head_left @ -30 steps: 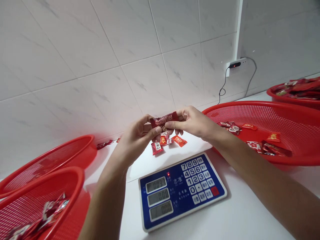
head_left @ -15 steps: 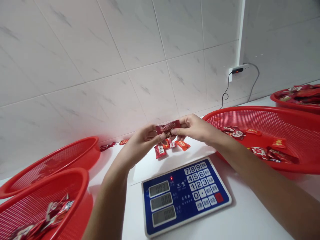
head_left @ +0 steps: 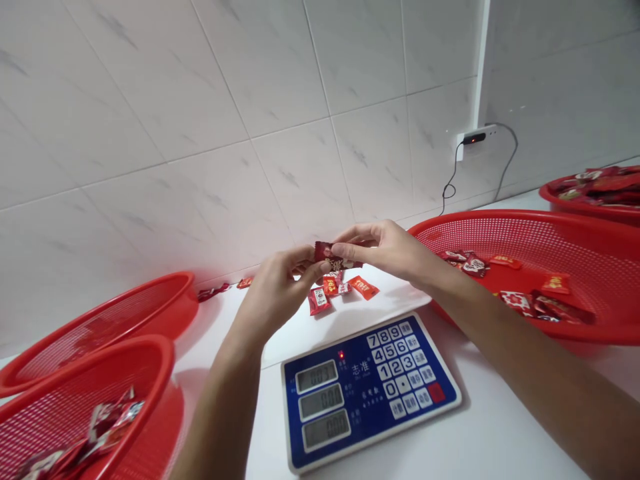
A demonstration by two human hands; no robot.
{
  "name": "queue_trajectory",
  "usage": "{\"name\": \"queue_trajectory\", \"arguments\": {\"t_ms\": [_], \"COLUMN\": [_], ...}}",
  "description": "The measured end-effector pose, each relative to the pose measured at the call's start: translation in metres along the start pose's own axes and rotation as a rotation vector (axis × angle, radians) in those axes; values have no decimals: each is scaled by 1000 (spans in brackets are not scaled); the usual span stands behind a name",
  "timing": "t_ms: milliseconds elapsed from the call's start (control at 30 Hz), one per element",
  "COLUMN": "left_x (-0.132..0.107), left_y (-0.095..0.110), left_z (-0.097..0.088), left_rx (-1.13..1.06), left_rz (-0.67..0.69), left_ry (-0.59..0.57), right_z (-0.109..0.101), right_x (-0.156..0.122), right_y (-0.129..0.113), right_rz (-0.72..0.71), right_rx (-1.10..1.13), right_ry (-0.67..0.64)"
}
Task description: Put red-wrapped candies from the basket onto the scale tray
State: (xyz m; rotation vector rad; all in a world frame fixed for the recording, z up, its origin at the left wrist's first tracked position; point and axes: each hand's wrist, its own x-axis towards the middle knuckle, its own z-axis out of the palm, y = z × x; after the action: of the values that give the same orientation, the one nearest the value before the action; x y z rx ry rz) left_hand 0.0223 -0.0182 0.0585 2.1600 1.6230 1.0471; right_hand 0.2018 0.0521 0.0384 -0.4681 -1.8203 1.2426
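A dark red wrapped snack packet with pale lettering is held above the scale's white pan. My left hand is closed, pinching the packet's left end between thumb and fingers. From the right, my right hand grips its upper side, thumb across the wrapper and fingers behind, partly hidden. Below them on the pan lie several small red and orange packets, among them a red one and an orange one. The scale's blue keypad panel faces me, its displays lit up with digits.
Red mesh baskets stand on both sides: a near left one with packets, another behind it, a large right one with packets and a fuller one behind. Loose packets lie by the tiled wall. A cable hangs from a socket.
My right hand has shifted slightly left and over the packet, its thumb now across the wrapper. The packet has tilted, its right end lower. The pan's packets stay put.
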Motion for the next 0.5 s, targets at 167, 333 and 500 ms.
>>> {"name": "queue_trajectory", "arguments": {"t_ms": [167,333,500], "left_x": [0,0,0], "left_y": [4,7,12], "left_z": [6,11,12], "left_rx": [8,-108,-20], "left_rz": [-12,31,104], "left_ry": [56,7,117], "right_z": [1,3,6], "right_x": [2,4,3], "right_y": [2,1,1], "right_rz": [-32,-26,-48], "right_rx": [-10,114,199], "right_ry": [85,110,76]}}
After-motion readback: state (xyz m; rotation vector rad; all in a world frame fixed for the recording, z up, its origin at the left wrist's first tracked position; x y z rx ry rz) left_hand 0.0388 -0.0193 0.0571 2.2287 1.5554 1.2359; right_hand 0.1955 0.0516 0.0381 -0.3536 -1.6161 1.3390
